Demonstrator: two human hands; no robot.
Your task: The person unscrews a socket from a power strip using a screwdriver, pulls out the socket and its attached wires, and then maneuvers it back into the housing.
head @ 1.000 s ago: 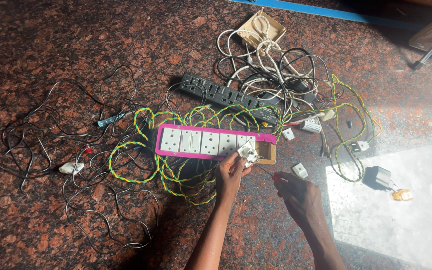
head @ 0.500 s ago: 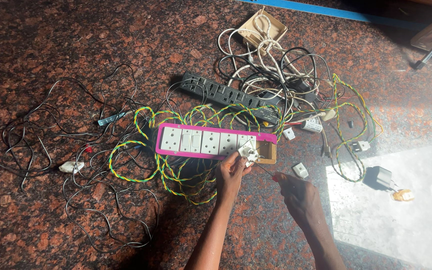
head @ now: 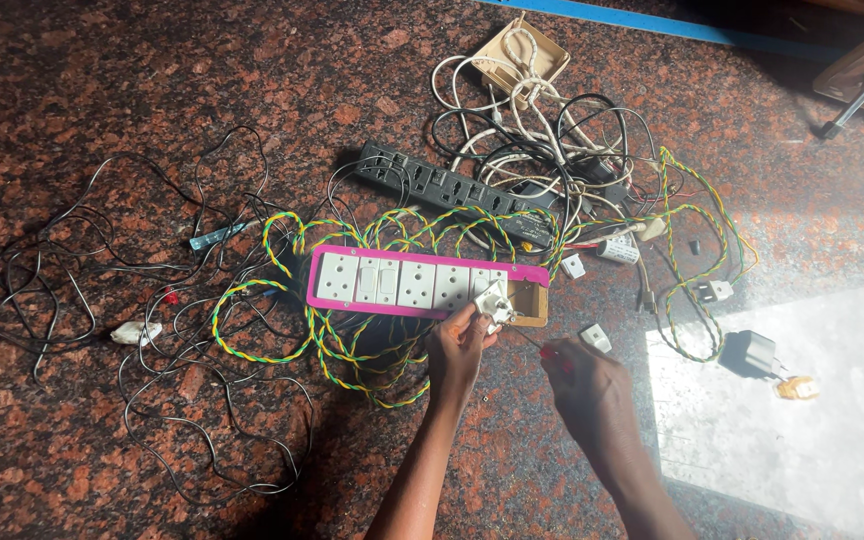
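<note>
Fingers of the left hand (head: 457, 345) are pinched shut on a small white socket piece (head: 492, 300), which is held tilted just above the open end of a pink-edged switch board (head: 422, 283). The right hand (head: 592, 385) is curled closed round a red-handled screwdriver (head: 550, 352), whose thin shaft is aimed toward the socket piece and the wooden box end (head: 530, 303) of the board; the tip itself is too small to be made out.

The step in hand is judged to be work on the socket piece with the screwdriver. It is best done with the piece held steady by its edges, so that its screw faces are left free, and with the blade kept square to the screw so that it does not slip onto the fingers. The short wires behind the piece should not be strained while it is turned.

The board lies on a speckled red stone floor (head: 102, 90), on top of loops of yellow-green twisted wire (head: 352, 350). A black power strip (head: 452, 190) lies just beyond it, with a tangle of white and black cables (head: 542, 130) near its far end. Thin black wires (head: 72, 290) are spread well to the left. Another loose white socket piece (head: 595, 337) lies just beside the right hand.
</note>
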